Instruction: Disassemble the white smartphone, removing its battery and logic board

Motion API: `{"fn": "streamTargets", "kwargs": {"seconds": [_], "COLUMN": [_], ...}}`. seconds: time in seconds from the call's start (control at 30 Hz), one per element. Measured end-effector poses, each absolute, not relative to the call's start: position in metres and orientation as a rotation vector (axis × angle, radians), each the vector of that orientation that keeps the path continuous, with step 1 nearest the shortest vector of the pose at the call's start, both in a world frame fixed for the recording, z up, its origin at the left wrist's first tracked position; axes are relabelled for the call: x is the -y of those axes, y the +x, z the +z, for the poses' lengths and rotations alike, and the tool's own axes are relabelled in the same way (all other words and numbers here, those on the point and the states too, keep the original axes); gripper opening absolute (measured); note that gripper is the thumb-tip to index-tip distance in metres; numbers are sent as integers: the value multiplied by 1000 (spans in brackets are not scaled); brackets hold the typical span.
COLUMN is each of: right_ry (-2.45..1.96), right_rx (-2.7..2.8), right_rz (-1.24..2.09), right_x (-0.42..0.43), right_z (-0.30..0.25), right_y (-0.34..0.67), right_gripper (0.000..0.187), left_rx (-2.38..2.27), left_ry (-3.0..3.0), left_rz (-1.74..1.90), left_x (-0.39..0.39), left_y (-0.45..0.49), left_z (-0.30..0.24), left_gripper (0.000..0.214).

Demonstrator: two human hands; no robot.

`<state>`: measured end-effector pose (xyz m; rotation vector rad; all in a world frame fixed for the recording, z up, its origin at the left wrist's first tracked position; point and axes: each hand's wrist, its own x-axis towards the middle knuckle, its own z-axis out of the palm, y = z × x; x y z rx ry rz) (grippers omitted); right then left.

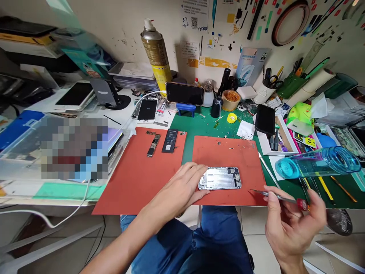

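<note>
My left hand [186, 182] grips the left end of a silver phone housing [221, 179], which lies flat on an orange-red mat [234, 150]. In my right hand [293, 224] is a thin screwdriver [281, 197] with a red end cap. Its tip points left, just above the mat, apart from the housing on its right side. On the left mat [137, 179] lie a phone logic board [154, 144] and a black phone battery [170, 140]. Small screws or parts, too small to name, lie behind the housing.
A blue water bottle [319, 163] lies on its side at the right, near several tools. A phone on a blue stand [185, 108], a spray can [156, 53] and a small yellow cap [232, 118] are behind the mats. A plastic box [19, 152] stands left.
</note>
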<state>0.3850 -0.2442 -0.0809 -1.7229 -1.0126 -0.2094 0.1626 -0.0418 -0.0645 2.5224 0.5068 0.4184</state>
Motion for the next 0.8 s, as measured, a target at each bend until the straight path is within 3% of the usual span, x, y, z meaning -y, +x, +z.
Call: {"fn": "streamTargets", "kwargs": {"seconds": [0.13,0.27,0.4,0.57,0.8], "right_ry": [-1879,-1767,-1669,-1573,-1623], "right_rx": [889,704,1060,1389,1376], "right_rz": [-239,-379,-231,-360,-477], "right_x": [246,241,225,207,197], "right_z": [-66,-38,-47,-92,-105], "right_y": [392,365,334,328,327], "right_gripper": [54,60,22,58,59], "left_rx": [-585,-644,-616,-613,-606], "left_ry": [2529,2485,2433,2414,2394], "left_rz": [432,460,565,651,638], "left_x": [45,51,58,62,61], "left_y": [167,172,176,175,173], "left_z": [-57,-59,-66,-72,-76], "left_gripper": [46,39,38,42,48]}}
